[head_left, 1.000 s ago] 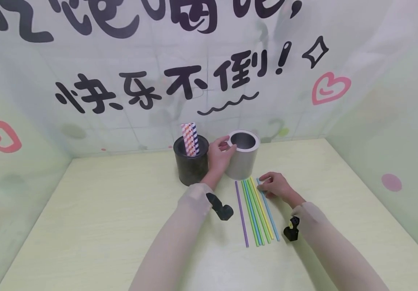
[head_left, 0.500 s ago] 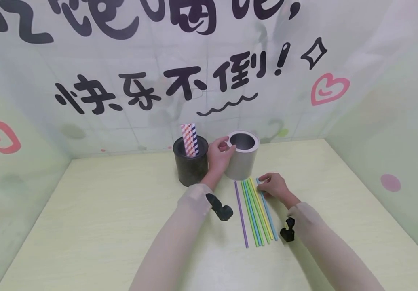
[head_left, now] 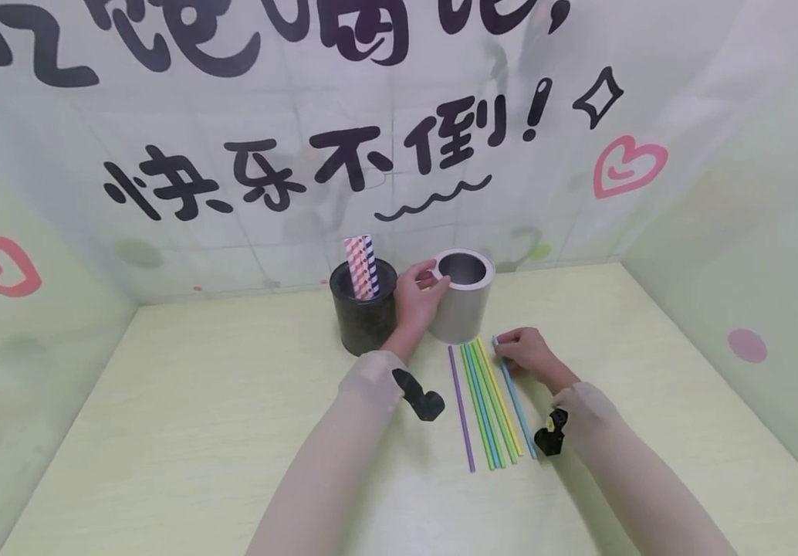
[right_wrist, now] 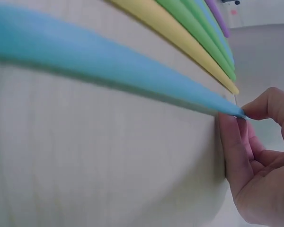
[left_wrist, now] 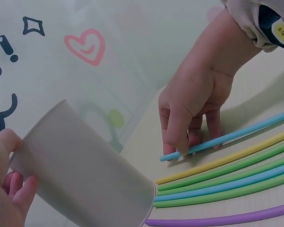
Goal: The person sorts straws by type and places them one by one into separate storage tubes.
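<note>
My left hand (head_left: 418,303) grips the rim of a light grey cylindrical holder (head_left: 466,315), which stands upright with a dark hollow inside. In the left wrist view its fingertips (left_wrist: 24,191) lie at the rim. My right hand (head_left: 532,354) pinches a blue straw (head_left: 519,405) near its far end between thumb and fingers; in the left wrist view that end is lifted a little from the table. Just left of it lie several more straws: a yellow straw (head_left: 499,394), green ones, another blue one and a purple straw (head_left: 461,409) set slightly apart.
Left of my left hand stands a black round holder (head_left: 366,328) with striped paper straws (head_left: 362,266) upright in it. Behind the pale table (head_left: 197,417) hangs a printed white backdrop (head_left: 288,255), and side panels flank the table. Black cameras sit at both wrists.
The right hand's fingers have closed on the blue straw, whose far end has shifted slightly and now stands out past the fingertips. The left hand and the grey holder have stayed put.
</note>
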The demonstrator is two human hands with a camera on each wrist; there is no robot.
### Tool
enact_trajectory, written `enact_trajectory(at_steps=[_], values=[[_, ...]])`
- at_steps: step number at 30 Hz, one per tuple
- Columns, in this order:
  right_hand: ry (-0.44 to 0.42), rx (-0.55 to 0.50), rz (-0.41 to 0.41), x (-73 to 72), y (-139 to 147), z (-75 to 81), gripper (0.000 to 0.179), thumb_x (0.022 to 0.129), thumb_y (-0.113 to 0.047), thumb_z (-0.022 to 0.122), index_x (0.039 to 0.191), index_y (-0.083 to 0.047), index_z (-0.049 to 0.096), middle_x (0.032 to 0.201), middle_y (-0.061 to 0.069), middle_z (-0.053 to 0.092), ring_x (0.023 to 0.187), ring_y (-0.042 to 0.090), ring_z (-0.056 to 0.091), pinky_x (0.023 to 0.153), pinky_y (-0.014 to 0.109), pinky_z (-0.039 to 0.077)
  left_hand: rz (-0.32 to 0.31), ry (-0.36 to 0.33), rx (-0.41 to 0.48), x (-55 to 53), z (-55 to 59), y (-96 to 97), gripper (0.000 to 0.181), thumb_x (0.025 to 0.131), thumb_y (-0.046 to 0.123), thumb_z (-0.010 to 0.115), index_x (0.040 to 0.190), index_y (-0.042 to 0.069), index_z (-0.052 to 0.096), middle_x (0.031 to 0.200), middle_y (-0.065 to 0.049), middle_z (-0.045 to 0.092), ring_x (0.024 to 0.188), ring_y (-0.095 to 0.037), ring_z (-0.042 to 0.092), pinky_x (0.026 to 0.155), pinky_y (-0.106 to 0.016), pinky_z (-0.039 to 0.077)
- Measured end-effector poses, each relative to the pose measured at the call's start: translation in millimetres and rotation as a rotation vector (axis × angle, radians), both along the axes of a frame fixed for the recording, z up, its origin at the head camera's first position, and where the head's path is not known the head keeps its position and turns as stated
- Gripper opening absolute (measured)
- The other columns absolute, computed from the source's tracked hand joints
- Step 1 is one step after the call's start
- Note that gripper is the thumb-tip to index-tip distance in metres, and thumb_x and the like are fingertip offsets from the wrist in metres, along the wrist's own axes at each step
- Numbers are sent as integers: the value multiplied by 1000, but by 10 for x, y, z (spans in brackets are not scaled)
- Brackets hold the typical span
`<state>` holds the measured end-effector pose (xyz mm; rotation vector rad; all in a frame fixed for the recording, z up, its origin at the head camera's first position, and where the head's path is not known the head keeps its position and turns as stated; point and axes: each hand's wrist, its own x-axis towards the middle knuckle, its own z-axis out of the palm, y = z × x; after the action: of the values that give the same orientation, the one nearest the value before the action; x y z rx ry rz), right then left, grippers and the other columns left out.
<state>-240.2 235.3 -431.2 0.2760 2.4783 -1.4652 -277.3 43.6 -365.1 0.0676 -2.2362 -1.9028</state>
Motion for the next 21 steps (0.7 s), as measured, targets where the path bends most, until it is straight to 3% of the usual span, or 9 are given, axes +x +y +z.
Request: enact_trajectory(at_steps=[5, 9, 15, 21], values=[[-6, -43, 9, -24, 65, 76, 35, 85, -7, 57, 116, 9, 54, 94, 15, 60, 69, 13, 56, 56, 28, 54, 0, 11, 4, -5, -8, 2, 38, 77, 10, 71, 114, 5, 63, 105, -13, 61, 95, -22, 60, 80, -25, 51], [43, -125, 32, -54, 134, 218, 40, 83, -3, 51, 120, 12, 49, 95, 14, 57, 75, 14, 57, 65, 34, 56, 0, 16, 4, -5, -7, 4, 38, 77, 10, 71, 114, 5, 63, 105, -13, 61, 95, -22, 60, 80, -25, 51], [146, -205, 89, -172, 198, 558, 44, 83, 2, 48, 125, 14, 42, 87, 5, 53, 74, 10, 56, 69, 37, 56, -3, 16, 12, 15, 15, -5, 39, 77, 9, 71, 114, 5, 62, 105, -13, 60, 96, -22, 59, 80, -25, 51], [242, -202, 98, -301, 155, 953, 40, 86, 0, 49, 124, 12, 43, 90, 7, 50, 76, 11, 55, 68, 36, 56, -10, 4, 20, 33, 36, -5, 39, 77, 9, 71, 115, 5, 62, 107, -12, 59, 97, -22, 59, 81, -24, 51]])
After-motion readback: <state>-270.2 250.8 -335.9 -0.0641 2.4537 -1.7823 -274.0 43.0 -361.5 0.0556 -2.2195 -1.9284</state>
